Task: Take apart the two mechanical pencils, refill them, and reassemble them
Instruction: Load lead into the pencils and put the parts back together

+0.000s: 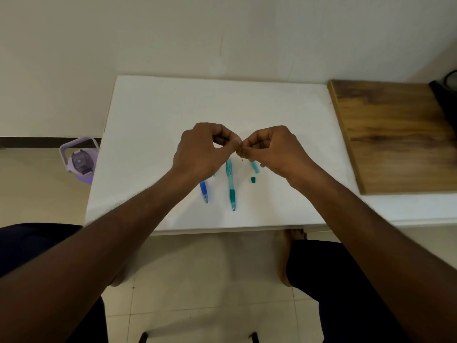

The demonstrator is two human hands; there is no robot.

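Two hands are raised together above a white board [148, 115], which serves as the landmark here. The left hand [202, 151] and the right hand [277, 149] meet fingertip to fingertip over the board's middle, each with thumb and forefinger pinched shut. A thin dark lead [242, 160] is seen hanging just below the right hand's pinch; it appears to be held there, and whether the left hand grips the same lead or another tiny part cannot be told. The hands are probably brought close so that so slender a piece can be steadied and passed or aligned. Laid out on the board's near half, side by side and pointing toward the person, are two pencils: a blue pencil [204, 193], partly hidden under the left hand, and a teal pencil [231, 184] just to its right, in full view. Further right on the board lie one teal tube [255, 167] and one small teal cap [252, 179] (likely parts removed from the teal pencil), set apart, probably to keep them within reach. One wooden plank [395, 134] lies off the board's right edge, and one purple bottle [80, 160] stands on the floor to its left.
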